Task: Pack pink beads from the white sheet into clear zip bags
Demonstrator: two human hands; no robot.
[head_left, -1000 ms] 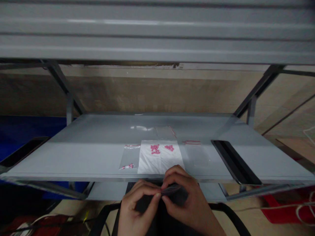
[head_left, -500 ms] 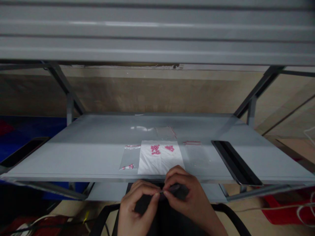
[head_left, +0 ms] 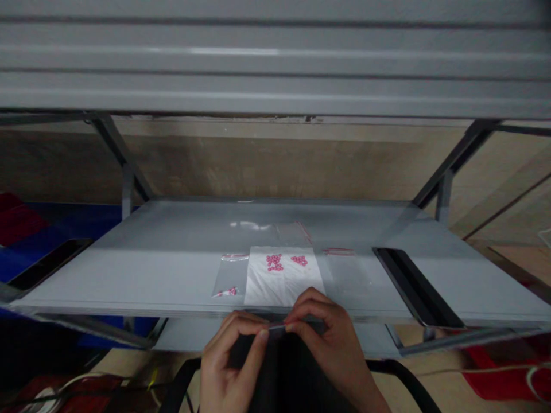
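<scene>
Both hands work at the near edge of the grey shelf (head_left: pixel 129 275), where the left hand (head_left: pixel 230 358) and the right hand (head_left: pixel 329 338) meet. Each closes thumb and fingers on opposite ends of a narrow plastic strip (head_left: pixel 278 326) with a reddish line along it, held just off the shelf above dark fabric (head_left: pixel 284 373); it looks like the mouth of a small zip bag, but it is too thin to be sure. Pinching and working that strip appears to be the step in hand, and it seems to call for a steady, even pinch along its length. On the shelf just beyond the hands lies a white sheet (head_left: pixel 284 281) carrying two clusters of pink beads (head_left: pixel 274 263). To its left, a clear zip bag (head_left: pixel 230 274) with a red seal line holds a few pink beads at its near corner. To its right lies a second clear bag (head_left: pixel 344 275), with nothing visible inside, and a third clear bag (head_left: pixel 295 233) lies beyond the sheet.
</scene>
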